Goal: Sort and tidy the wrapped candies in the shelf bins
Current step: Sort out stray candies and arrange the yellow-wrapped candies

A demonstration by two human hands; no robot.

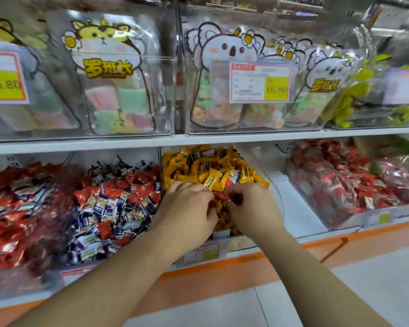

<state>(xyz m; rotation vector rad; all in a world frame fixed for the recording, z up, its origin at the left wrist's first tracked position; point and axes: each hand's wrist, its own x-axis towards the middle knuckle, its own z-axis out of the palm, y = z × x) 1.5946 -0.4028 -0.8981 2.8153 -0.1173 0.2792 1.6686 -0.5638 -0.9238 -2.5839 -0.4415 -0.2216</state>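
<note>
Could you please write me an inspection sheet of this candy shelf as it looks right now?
Surface: lower shelf with clear bins, orange front edge.
Job's things: yellow candies heaped in the middle bin; a red candy lies among them between the hands; red and blue candies mixed in the bin to the left.
Clutter: red candies in the bin on the right.
Grippers: left hand and right hand both in the yellow heap, fingers curled around candies.
Cables: nothing seen.
Surroundings: upper shelf with gummy bags and a price tag; pale floor below.
</note>
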